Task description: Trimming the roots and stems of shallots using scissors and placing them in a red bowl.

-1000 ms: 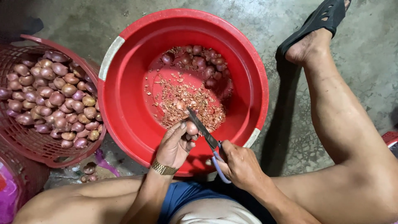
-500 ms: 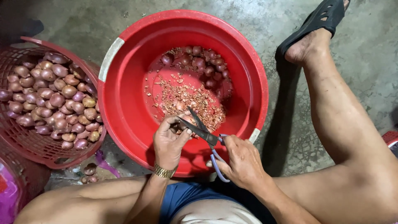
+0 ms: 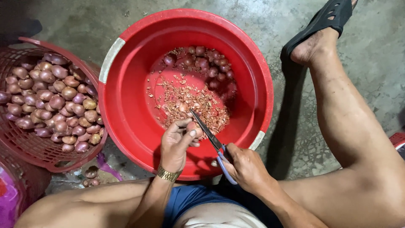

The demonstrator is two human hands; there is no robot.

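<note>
Left hand (image 3: 176,141) pinched a small shallot (image 3: 193,128) between thumb and fingertips, closed on it, held over the near inner wall of the red basin (image 3: 126,105). Right hand (image 3: 247,166) was wrapped shut around the handles of the scissors (image 3: 209,134), blades angled up toward the shallot, tips right at its end; whether the blades were parted or shut was hard to tell.

Inside the basin: a heap of skin trimmings (image 3: 190,101) in the middle, a cluster of trimmed shallots (image 3: 204,65) against the far wall. Red mesh basket (image 3: 29,147) touched the basin's left rim, piled with untrimmed shallots (image 3: 50,101). A few strays (image 3: 89,175) lay on the concrete floor (image 3: 379,55) near the basket's near edge. Gold watch band (image 3: 168,173) on the left wrist. Foot in a black sandal (image 3: 325,19) beyond the basin's right rim.

To do the cut well, judging from this: keep the shallot's end proud of the fingertips, thumb clear of the blades, snip only the tip so little flesh is lost, and stay over the basin so scraps drop onto the heap.
</note>
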